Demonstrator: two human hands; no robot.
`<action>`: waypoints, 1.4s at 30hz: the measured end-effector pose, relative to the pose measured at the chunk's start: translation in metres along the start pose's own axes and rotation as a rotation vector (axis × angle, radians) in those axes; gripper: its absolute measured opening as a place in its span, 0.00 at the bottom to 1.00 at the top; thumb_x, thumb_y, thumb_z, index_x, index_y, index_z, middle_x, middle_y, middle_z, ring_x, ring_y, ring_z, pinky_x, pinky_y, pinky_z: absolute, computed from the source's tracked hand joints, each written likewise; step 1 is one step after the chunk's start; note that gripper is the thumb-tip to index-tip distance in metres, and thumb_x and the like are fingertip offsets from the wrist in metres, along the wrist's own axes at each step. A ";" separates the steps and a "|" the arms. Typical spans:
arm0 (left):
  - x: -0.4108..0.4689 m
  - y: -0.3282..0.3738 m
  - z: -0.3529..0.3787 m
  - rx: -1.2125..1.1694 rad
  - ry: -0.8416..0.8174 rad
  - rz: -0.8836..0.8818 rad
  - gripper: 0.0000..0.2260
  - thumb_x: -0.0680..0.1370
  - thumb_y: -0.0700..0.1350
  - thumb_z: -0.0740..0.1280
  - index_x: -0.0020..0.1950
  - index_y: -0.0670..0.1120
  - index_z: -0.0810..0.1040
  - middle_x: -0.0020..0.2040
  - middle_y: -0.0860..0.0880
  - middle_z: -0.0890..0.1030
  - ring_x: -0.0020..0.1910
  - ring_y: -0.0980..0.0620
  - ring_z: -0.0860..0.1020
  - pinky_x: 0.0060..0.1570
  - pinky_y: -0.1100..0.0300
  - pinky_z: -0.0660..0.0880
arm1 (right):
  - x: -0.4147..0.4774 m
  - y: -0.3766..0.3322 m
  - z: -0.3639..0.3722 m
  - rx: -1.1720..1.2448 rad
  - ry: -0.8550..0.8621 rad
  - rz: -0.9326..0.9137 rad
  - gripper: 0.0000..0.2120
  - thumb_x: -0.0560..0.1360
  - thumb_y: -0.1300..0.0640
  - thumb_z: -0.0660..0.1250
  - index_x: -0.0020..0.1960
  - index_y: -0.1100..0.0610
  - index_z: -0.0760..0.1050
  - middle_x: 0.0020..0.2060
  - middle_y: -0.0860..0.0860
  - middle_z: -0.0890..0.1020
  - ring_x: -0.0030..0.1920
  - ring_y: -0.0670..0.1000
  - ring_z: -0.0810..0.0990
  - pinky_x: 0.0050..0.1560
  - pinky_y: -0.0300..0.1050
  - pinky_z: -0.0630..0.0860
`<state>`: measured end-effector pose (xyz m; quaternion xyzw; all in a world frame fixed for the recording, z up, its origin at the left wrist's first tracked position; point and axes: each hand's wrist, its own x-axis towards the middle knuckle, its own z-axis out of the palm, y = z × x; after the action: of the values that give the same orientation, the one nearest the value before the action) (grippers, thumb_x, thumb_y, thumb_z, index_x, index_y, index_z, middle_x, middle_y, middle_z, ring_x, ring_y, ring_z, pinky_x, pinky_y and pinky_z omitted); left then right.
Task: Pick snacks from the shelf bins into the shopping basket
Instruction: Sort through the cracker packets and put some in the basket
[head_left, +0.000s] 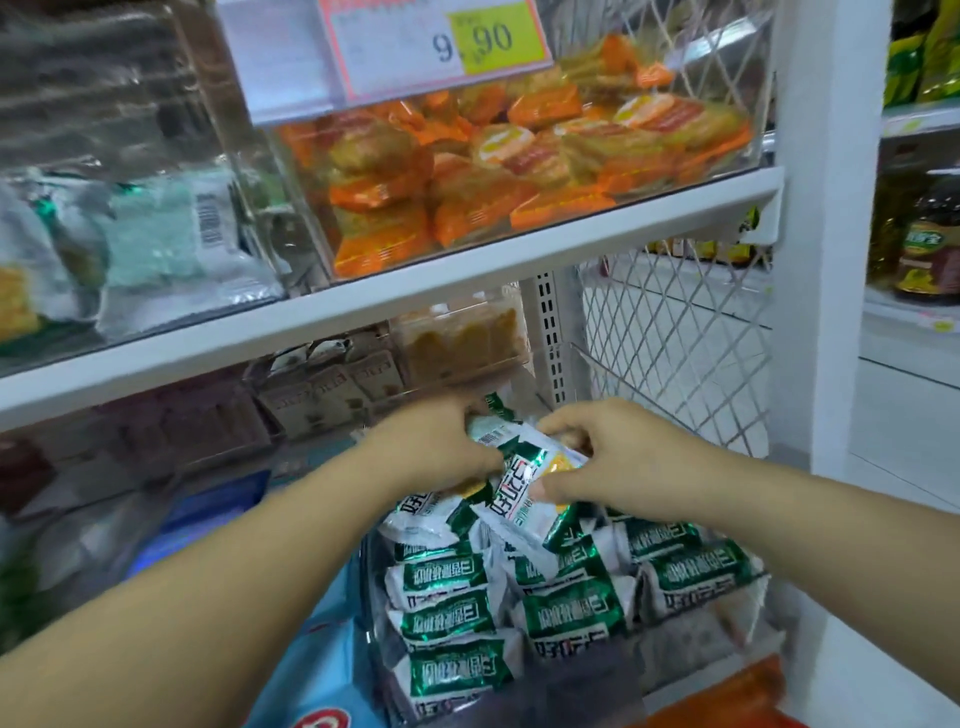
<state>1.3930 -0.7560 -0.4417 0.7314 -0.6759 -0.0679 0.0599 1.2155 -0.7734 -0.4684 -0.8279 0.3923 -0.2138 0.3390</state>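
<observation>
Our left hand (436, 441) and right hand (618, 457) each grasp green-and-white foil snack packets (519, 470) above the near clear plastic bin (696, 644) holding more.

Shop, probably (price tag (436, 47), stocked shelf (415, 291))

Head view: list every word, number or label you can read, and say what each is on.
"9.90": price card above the orange snacks; its small print is blurred.
Chinese characters: green-and-white packets gripped by left hand and right hand, and those binned below; tilted, blurred, unreadable.
Digits under the barcode on those packets: too small.
Far right, bottle label: blurred.
</observation>
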 end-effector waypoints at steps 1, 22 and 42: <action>0.000 -0.001 -0.002 -0.022 0.046 0.005 0.20 0.74 0.54 0.68 0.65 0.55 0.71 0.53 0.50 0.80 0.45 0.54 0.78 0.44 0.61 0.75 | -0.001 0.000 -0.002 0.055 0.032 -0.008 0.20 0.69 0.51 0.75 0.59 0.52 0.78 0.47 0.48 0.83 0.38 0.48 0.80 0.37 0.36 0.73; -0.020 0.021 -0.012 -0.619 -0.217 0.240 0.26 0.63 0.69 0.70 0.57 0.59 0.79 0.53 0.56 0.83 0.50 0.55 0.80 0.52 0.54 0.75 | -0.025 0.007 -0.029 0.388 0.139 -0.128 0.16 0.65 0.51 0.75 0.52 0.46 0.78 0.44 0.40 0.84 0.46 0.40 0.82 0.52 0.41 0.78; 0.084 0.051 0.024 -0.193 0.117 0.263 0.18 0.80 0.51 0.61 0.67 0.47 0.62 0.50 0.55 0.69 0.52 0.56 0.71 0.57 0.69 0.63 | -0.015 0.068 -0.025 0.347 0.321 0.134 0.17 0.79 0.57 0.63 0.67 0.49 0.71 0.46 0.28 0.72 0.39 0.21 0.69 0.38 0.14 0.59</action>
<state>1.3454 -0.8440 -0.4580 0.6301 -0.7516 -0.0812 0.1777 1.1565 -0.8023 -0.5020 -0.6849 0.4527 -0.3838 0.4227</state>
